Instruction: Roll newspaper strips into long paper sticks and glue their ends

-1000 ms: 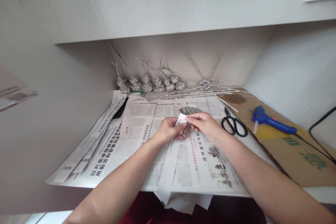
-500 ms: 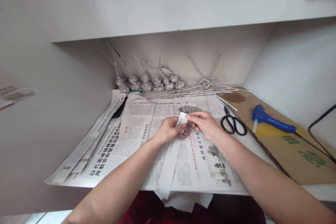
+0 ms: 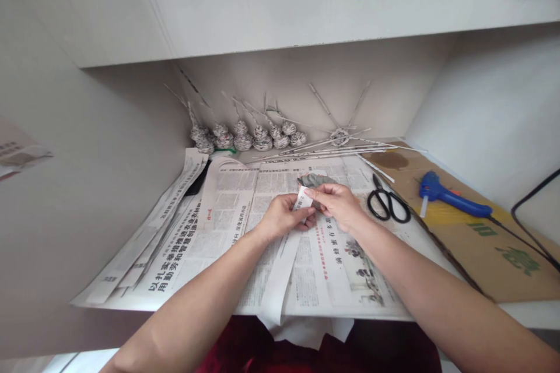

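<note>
One long white paper strip (image 3: 280, 274), gripped at its far end

In the head view, the bare left hand (image 3: 282, 217) grasps the strip between thumb and fingers, while the bare right hand (image 3: 336, 204) pinches its tip; the double hold probably steadies that narrow end. Printed newspaper sheets (image 3: 227, 204) under it likely shield the white table (image 3: 531, 313). Black metal scissors (image 3: 389, 204) rest near the right hand, presumably for easy reach. The strip's long axis runs away from the person, leaning right; its near part bends down at the table's front edge.
</note>
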A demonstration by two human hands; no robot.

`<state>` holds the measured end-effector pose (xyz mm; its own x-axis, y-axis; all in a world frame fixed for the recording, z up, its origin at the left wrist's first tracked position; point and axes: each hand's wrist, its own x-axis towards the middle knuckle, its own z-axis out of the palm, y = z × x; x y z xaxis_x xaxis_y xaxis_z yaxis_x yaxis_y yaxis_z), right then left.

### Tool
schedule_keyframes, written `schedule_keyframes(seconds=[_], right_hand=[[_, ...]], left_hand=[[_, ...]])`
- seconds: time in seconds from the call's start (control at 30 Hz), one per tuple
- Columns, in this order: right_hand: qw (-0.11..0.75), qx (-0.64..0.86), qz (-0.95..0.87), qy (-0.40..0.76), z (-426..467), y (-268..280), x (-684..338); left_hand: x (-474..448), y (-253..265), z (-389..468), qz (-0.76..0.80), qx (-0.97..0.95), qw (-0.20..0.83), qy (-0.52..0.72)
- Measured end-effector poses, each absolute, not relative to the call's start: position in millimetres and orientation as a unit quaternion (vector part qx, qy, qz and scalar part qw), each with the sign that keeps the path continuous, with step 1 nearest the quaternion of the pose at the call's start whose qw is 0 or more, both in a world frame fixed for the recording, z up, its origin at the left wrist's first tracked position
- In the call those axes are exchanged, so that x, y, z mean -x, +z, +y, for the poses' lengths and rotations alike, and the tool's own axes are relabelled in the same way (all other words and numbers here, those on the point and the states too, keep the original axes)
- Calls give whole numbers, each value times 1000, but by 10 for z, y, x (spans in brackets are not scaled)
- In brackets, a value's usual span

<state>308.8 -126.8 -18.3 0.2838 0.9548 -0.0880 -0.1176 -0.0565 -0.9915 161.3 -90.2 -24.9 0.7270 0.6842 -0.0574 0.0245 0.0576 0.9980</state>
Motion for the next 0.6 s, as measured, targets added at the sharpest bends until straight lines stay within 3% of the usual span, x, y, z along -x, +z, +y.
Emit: schedule_keyframes(seconds=[0.6], right_hand=[[500,549,-482,466,-1302,-133,-3228]], left_hand=[[-1584,-238,-873,292,-630,677,243]])
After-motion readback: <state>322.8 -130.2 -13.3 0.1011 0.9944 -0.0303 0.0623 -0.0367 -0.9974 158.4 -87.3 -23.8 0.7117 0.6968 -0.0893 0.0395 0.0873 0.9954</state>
